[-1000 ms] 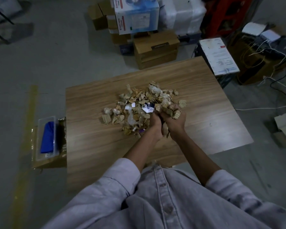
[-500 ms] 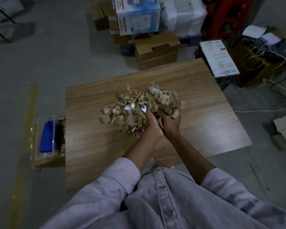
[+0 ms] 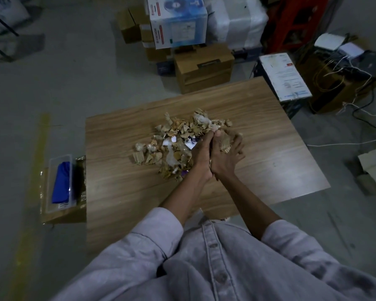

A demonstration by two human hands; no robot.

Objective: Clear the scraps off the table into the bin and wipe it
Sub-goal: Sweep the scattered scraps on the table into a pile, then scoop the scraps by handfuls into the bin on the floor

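A person's left hand point(image 3: 201, 154) and right hand point(image 3: 226, 158), pressed side by side, curl around a clump of cardboard scraps point(image 3: 172, 137) heaped mid-way across the table point(image 3: 269, 131), the gathering step apparently in hand; next, the handful needs lifting intact toward a bin not plainly in view.

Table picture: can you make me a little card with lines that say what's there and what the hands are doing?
table: brown wood
scraps: one pile in the middle, mostly torn cardboard with some white bits
right hand: fingers curled round some of the scraps
left hand: pressed against the right one, fingertips hidden in the pile
blue cloth: inside a clear box, left of the table
bin: cannot tell which thing it is
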